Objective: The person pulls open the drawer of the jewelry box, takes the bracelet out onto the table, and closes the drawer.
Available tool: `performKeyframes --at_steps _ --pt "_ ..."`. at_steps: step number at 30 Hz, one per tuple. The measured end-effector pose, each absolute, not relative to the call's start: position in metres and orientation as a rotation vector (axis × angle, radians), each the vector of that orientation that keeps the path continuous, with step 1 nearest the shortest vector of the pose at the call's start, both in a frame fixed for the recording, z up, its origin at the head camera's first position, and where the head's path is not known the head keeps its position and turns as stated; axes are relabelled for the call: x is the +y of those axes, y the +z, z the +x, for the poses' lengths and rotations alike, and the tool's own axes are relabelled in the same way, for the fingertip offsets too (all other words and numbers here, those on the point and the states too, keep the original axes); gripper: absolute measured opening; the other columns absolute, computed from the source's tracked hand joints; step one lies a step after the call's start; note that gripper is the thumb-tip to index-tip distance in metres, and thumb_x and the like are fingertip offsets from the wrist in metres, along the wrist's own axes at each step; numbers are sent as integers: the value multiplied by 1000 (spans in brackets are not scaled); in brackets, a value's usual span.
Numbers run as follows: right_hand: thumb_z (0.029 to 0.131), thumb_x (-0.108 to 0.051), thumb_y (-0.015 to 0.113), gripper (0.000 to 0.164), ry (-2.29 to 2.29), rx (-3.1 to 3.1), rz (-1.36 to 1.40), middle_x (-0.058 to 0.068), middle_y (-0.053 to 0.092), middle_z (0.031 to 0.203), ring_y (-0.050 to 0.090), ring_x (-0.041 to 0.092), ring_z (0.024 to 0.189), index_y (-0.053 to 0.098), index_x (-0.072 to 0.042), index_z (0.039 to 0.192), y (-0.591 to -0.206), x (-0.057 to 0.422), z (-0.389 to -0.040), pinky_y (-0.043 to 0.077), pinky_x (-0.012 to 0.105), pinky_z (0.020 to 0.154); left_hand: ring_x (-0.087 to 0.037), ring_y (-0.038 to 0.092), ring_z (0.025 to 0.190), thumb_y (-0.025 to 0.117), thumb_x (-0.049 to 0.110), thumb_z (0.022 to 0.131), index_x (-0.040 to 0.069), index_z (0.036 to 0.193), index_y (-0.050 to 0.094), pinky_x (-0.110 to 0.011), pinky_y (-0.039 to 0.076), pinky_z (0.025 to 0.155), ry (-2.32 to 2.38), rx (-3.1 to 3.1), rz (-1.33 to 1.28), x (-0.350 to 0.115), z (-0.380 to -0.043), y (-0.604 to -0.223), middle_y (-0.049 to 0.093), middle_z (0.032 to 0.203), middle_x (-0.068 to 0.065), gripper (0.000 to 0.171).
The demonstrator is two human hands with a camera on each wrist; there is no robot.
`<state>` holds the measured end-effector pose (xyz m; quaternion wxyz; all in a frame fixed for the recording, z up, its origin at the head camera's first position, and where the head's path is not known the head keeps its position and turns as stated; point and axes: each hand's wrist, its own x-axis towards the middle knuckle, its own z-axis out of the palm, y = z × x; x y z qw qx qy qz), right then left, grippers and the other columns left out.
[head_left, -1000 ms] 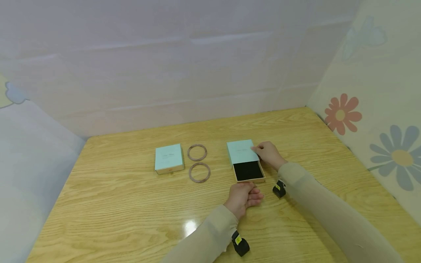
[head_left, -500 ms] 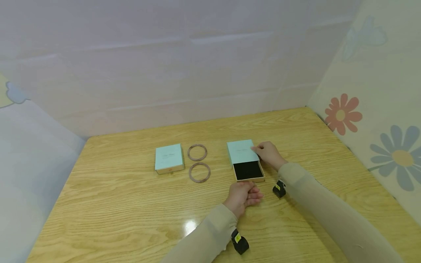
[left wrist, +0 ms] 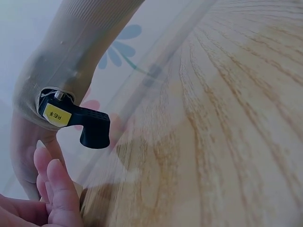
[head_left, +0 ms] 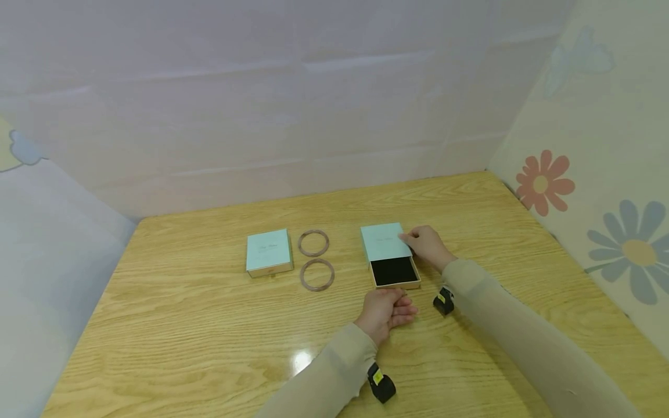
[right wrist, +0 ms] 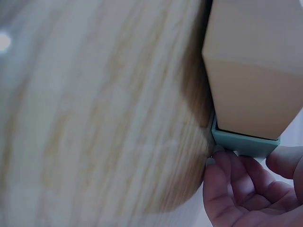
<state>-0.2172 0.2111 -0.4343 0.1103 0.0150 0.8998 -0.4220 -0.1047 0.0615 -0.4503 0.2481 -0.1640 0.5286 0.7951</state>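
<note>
A light blue sliding gift box (head_left: 384, 241) stands on the table with its cream drawer (head_left: 397, 285) partly out toward me, showing a black lining. My right hand (head_left: 428, 247) holds the sleeve by its right side, thumb on top; in the right wrist view, its curled fingers (right wrist: 220, 189) lie against the blue sleeve's edge. At the drawer's front, my left hand (head_left: 381, 313) has thumb and forefinger together at the lower edge, the pinch itself partly hidden. Its other fingers (left wrist: 64, 194) stay loosely bent. Two brownish-purple bangles, a far bangle (head_left: 313, 253) and a near bangle (head_left: 316, 289), lie left of this box.
Another light blue box (head_left: 269, 249), pushed closed, sits left of the bangles. The wood table (head_left: 209, 331) meets a pale cloth wall (head_left: 313, 116) at the back. A flower-printed panel (head_left: 601, 174) borders the right side. Black wrist cameras hang below both sleeves.
The drawer and my left hand have shifted very slightly toward the sleeve. My right hand keeps its hold on the sleeve; the bangles and the other box stay where they were.
</note>
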Motion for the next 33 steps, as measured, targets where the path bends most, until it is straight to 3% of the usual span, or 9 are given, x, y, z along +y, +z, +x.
performKeyframes --at_steps 22,33 --pt "103 -19 51 32 -1250 2638 70 1 45 63 43 16 62 58 3 80 -438 211 -219 39 29 58 -9 65 58 50 4 100 -5 112 60 -25 56 57 2144 1461 -481 62 -107 -449 63 73 -2 18" --pt "102 -18 51 33 -1234 2657 65 1 44 62 43 15 60 58 2 78 -438 211 -219 39 29 57 -9 65 57 54 4 98 -5 103 63 -24 55 55 2155 1457 -470 62 -110 -452 63 70 -1 14"
